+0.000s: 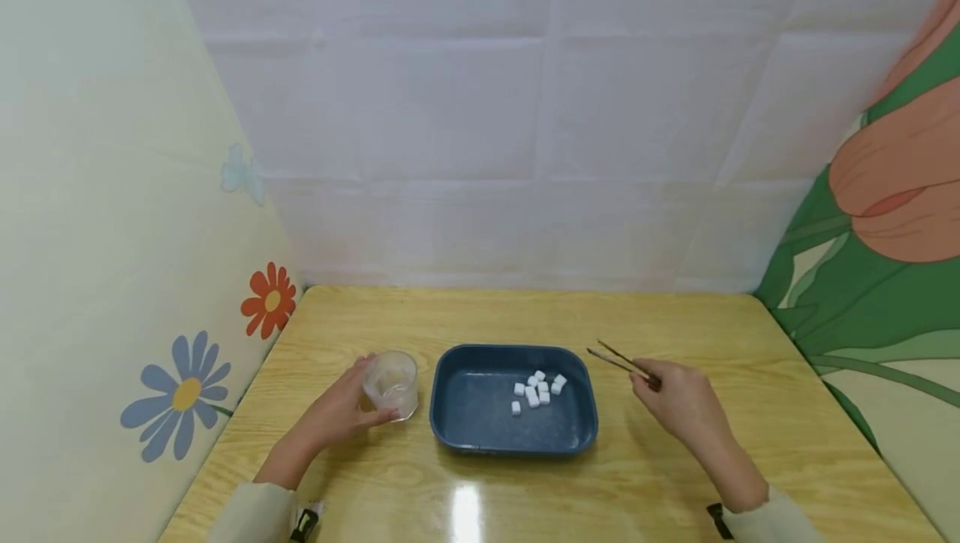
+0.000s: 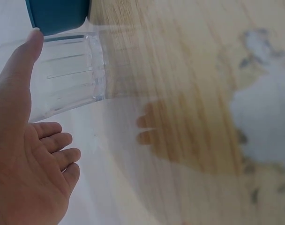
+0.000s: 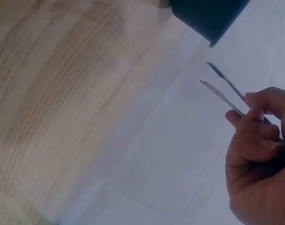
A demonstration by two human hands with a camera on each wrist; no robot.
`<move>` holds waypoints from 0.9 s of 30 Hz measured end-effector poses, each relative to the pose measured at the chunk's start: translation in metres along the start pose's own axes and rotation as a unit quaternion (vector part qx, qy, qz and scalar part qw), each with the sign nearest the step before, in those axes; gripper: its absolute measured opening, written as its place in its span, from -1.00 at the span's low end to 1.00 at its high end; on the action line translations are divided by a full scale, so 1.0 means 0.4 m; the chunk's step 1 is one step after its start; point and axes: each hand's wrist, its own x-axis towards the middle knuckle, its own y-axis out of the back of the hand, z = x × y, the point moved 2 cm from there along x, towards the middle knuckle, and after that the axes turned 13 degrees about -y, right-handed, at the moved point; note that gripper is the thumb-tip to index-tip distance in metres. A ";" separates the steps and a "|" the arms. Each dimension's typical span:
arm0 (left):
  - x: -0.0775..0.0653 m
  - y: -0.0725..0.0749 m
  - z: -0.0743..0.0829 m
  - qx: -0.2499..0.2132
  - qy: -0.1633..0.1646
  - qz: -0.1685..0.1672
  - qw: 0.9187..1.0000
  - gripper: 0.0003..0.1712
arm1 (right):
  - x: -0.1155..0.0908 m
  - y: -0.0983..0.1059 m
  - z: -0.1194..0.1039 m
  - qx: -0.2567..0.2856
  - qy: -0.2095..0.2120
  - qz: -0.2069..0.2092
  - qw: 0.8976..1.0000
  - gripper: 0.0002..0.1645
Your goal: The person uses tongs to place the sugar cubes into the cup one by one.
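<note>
My left hand (image 1: 347, 404) holds a clear glass (image 1: 392, 384) at the left of the tray, with the thumb on the near side and fingers at the far side. In the left wrist view the thumb lies along the glass (image 2: 70, 70), and several fingers are loosely bent beside it. Small metal tongs (image 3: 222, 89) with toothed tips are gripped in my right hand (image 1: 682, 401). Their two tips stand apart, nothing between them, just right of the tray. Inside the dark blue tray (image 1: 480, 448), several small white cubes (image 1: 532, 395) lie clustered toward the right.
A wood-grain table (image 1: 465, 318) carries the tray at its middle. White cloth (image 1: 450, 193) hangs behind it, and patterned walls with flowers (image 1: 187, 393) flank both sides. A bright reflection shows on the near tabletop.
</note>
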 end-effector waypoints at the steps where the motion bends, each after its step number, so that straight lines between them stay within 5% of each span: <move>1: 0.000 0.000 0.001 -0.001 -0.001 -0.001 1.000 0.30 | -0.001 0.001 -0.002 0.001 0.001 0.001 1.000 -0.71; 27: -0.005 0.011 0.006 -0.012 -0.008 0.000 1.000 0.28 | -0.017 0.010 -0.071 0.009 0.006 -0.023 1.000 -0.72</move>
